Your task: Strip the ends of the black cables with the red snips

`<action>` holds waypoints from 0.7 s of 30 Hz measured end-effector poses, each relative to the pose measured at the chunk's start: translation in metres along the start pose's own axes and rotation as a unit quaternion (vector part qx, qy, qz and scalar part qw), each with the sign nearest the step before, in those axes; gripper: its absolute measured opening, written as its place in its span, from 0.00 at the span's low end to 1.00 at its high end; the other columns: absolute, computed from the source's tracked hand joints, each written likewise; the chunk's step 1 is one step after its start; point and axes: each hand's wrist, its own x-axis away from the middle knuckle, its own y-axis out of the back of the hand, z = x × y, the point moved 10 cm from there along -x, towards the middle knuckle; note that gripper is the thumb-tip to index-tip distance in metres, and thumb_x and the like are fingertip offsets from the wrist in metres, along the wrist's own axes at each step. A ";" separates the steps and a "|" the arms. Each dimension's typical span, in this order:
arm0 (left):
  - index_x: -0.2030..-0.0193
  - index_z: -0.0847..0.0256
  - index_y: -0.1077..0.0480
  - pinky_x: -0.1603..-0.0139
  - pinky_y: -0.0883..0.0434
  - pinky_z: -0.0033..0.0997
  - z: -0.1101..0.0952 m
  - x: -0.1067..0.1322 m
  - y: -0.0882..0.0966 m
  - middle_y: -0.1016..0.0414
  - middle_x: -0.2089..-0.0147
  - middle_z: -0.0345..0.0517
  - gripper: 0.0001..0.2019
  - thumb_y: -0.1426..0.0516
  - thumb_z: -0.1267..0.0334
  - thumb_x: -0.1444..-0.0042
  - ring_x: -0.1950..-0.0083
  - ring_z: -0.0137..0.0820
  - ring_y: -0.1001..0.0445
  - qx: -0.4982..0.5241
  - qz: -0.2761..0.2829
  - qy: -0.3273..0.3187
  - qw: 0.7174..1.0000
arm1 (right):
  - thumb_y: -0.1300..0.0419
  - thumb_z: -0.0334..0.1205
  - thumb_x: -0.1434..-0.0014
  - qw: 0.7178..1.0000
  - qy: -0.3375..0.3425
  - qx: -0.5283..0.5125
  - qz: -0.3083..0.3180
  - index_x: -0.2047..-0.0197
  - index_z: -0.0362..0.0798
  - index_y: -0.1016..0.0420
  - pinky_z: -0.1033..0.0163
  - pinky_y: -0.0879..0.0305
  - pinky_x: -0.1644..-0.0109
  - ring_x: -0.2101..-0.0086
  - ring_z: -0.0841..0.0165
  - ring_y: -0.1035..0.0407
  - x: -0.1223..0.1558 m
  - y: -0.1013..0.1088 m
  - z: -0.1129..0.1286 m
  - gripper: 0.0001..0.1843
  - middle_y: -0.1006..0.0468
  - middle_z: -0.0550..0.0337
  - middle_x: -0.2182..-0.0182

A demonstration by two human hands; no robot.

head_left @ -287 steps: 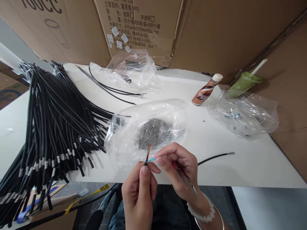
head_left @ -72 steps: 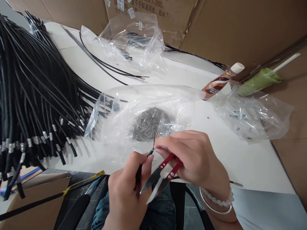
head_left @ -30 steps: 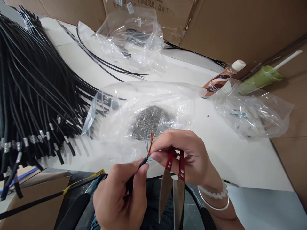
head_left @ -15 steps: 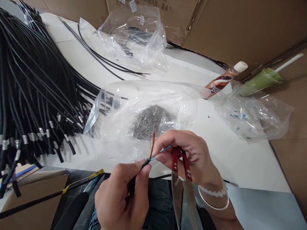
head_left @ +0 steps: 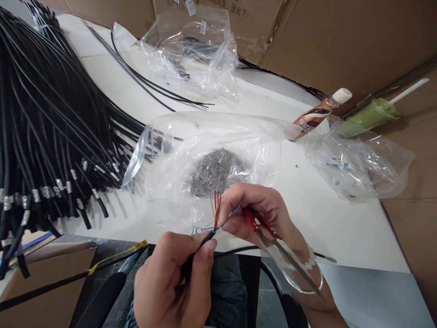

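My left hand (head_left: 177, 273) pinches a black multi-core cable (head_left: 206, 238) between thumb and forefinger, close to its stripped end. Thin coloured wires (head_left: 215, 212), among them red, yellow and dark ones, stand up from that end. My right hand (head_left: 259, 209) is closed beside them, thumb and forefinger pinching a thin blue strand (head_left: 235, 209) by the cable's end. Red-handled scissors (head_left: 290, 255) hang in the same hand, blades pointing down to the right across the wrist. Part of their handle is hidden by the fingers.
A clear plastic bag (head_left: 170, 182) holding a heap of fine metallic strands (head_left: 211, 168) lies just beyond my hands. Many black cables (head_left: 51, 114) are piled on the left. At the right stand a brown bottle (head_left: 314, 116) and a green cup (head_left: 372, 116), near another clear bag (head_left: 362, 168).
The scissors have swung in my right hand, from pointing straight down to pointing down and right. The coloured wires have fanned slightly apart. My left hand has hardly moved.
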 end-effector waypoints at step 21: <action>0.71 0.60 0.44 0.82 0.60 0.21 0.041 0.019 -0.049 0.59 0.85 0.31 0.14 0.49 0.56 0.36 0.83 0.19 0.63 0.406 0.144 0.349 0.833 | 0.46 0.12 0.57 0.993 0.049 -0.103 0.017 0.61 0.45 0.27 0.72 0.40 0.69 0.70 0.78 0.37 -0.006 -0.001 -0.007 0.24 0.27 0.62 0.67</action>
